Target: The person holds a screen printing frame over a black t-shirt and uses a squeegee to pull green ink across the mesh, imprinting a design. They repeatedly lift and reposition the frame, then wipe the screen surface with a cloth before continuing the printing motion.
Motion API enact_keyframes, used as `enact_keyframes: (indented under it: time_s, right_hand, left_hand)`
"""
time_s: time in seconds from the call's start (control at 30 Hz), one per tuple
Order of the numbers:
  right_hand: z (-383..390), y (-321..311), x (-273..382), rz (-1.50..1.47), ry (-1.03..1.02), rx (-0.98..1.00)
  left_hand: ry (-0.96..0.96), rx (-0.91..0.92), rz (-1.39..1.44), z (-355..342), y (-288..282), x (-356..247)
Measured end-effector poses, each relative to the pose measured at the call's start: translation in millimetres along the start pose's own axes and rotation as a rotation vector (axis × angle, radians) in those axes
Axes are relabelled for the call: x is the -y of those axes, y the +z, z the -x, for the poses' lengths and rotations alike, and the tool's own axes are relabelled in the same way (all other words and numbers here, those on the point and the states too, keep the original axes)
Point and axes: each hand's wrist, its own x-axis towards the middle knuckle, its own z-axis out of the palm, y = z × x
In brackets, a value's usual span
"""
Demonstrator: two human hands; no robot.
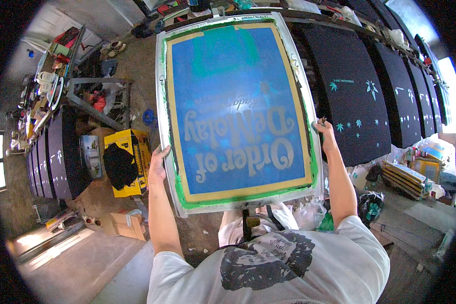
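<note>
Between my hands is a screen printing frame, with a pale rim, a blue mesh, tan tape and green smears round the border. Light lettering shows upside down on the mesh, and a teal patch lies toward its far end. My left hand grips the left side of the rim near its lower part. My right hand grips the right side, a little farther up, thumb on the rim. Both arms are stretched forward, and the frame is held in front of my body, hiding what lies beneath it.
To the right run several black fabric-covered boards with small teal leaf prints. More such boards stand at the left. A yellow box with black cloth on it sits on the floor, near an opened cardboard box. Plastic bags lie by my right side.
</note>
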Motion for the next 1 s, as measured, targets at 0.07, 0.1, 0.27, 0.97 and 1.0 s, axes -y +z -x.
enact_keyframes:
  time_s: [0.07,0.1,0.27,0.97,1.0]
  right_hand:
    - [19.5,4.3,12.0,-0.034,0.106,0.017]
    - [13.2,-5.4,0.4,-0.047,0.117,0.115]
    - [10.4,-15.2,-19.7,-0.086,0.058,0.169]
    - [44.3,-1.2,-1.1,0.153,-0.133,0.037]
    - [45.4,-0.8,-0.1,0.362,-0.206,-0.004]
  left_hand:
    - [0.007,-0.034,0.028,0.8,1.0,5.0]
    - [0.009,-0.051,0.043,2.4,4.5,5.2]
    - [0.008,0.008,0.042,3.8,2.9,4.5]
    - [0.076,0.005,-0.03,12.4,-0.4,11.1]
    - [0.066,-0.027,-0.059,13.3,2.2,9.9]
